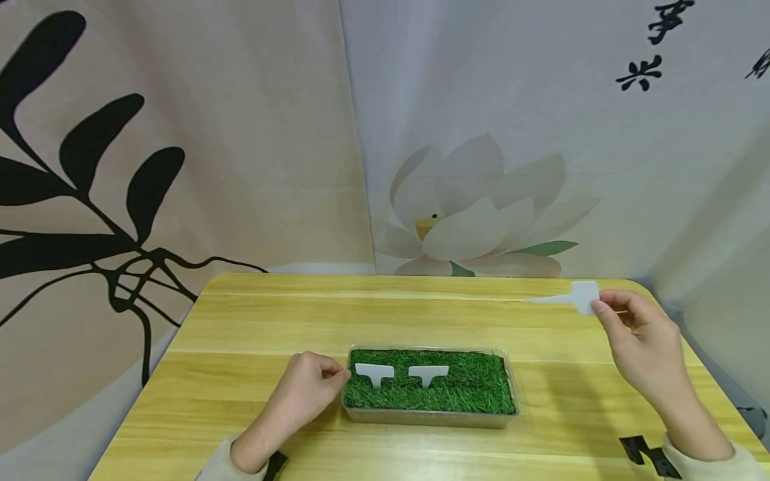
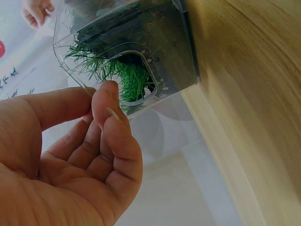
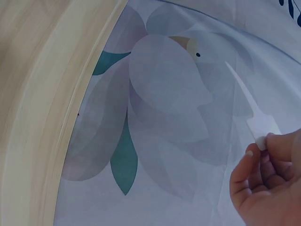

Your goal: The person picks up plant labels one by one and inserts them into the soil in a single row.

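A clear plastic box [image 1: 430,419] filled with green artificial grass [image 1: 469,394] stands on the table. Two white T-shaped plant labels, a left one [image 1: 374,371] and another [image 1: 428,373] beside it, stand upright in the grass. My left hand [image 1: 308,384] pinches the box's left rim between thumb and forefinger; the left wrist view shows the fingertips at the clear edge [image 2: 70,70]. Out to the right, my right hand [image 1: 646,341] holds a third plant label [image 1: 583,297] by its wide head, above the table. Its pointed stem aims left in the head view.
The wooden table [image 1: 271,321] ends at a back edge before a printed curtain [image 1: 271,133] with a flower and dark leaves. Black straps [image 1: 650,456] show by the right wrist.
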Demonstrator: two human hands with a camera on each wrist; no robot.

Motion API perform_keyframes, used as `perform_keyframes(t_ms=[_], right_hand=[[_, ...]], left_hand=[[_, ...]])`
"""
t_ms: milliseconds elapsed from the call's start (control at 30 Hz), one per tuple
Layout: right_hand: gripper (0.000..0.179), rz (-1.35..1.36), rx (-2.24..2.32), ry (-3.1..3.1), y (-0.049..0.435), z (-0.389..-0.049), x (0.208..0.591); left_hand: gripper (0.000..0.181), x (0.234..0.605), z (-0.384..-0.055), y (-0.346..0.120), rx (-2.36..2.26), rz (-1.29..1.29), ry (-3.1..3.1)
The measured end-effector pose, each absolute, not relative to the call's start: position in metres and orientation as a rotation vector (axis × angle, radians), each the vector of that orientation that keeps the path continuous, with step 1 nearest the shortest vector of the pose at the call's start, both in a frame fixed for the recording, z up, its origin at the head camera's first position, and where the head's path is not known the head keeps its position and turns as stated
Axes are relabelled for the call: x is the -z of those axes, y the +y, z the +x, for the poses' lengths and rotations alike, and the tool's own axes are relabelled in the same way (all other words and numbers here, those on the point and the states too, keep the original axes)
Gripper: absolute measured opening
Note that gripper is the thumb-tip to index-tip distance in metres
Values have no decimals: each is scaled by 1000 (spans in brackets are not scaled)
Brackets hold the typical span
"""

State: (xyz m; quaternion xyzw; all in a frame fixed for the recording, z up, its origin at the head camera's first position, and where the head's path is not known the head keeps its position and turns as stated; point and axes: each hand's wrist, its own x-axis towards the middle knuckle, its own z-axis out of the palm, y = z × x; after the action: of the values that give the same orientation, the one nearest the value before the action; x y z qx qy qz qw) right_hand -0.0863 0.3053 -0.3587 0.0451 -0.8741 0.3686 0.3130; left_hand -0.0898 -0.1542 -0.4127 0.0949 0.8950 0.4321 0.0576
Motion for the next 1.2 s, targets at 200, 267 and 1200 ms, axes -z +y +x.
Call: perform_keyframes(t_ms=[200,267,1200], right_hand=[[14,313,-970,-2209,296,-87,362],[16,354,-948,-2198,293,-87,362],[40,776,-909,-2245,250,-80,387]], left_hand=[[38,412,-90,-154,-1314,290,2716],[38,412,-90,-154,-1313,289,2714],[38,411,-90,-156,-1316,271,2705]])
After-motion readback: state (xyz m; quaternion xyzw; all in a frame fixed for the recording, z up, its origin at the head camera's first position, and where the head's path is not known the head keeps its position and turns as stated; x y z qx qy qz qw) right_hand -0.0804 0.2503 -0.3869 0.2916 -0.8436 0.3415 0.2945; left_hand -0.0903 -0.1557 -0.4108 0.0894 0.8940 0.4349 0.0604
